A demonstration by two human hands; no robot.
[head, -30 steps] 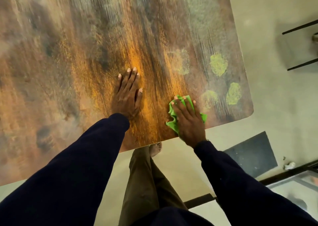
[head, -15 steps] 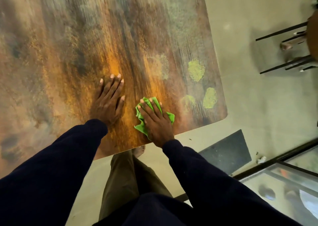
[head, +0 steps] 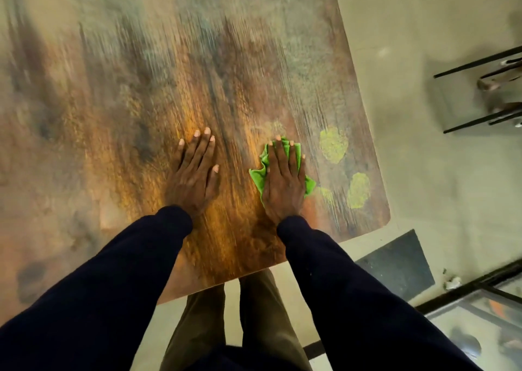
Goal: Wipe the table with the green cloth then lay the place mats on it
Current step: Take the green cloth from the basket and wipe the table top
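Green cloth point(head: 257, 176): presses it flat on the table point(head: 127, 102) under straight right hand point(head: 284, 187) fingers point(head: 281, 156), yellowish patches point(head: 333, 144) just rightward; rests left hand point(head: 195, 175) flat, empty.

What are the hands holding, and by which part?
Nothing is gripped. The right hand presses flat on the middle of the crumpled green cloth; the left hand rests flat on the brown wooden table.

text: none legible | labels: none | numbers: none | signs: none
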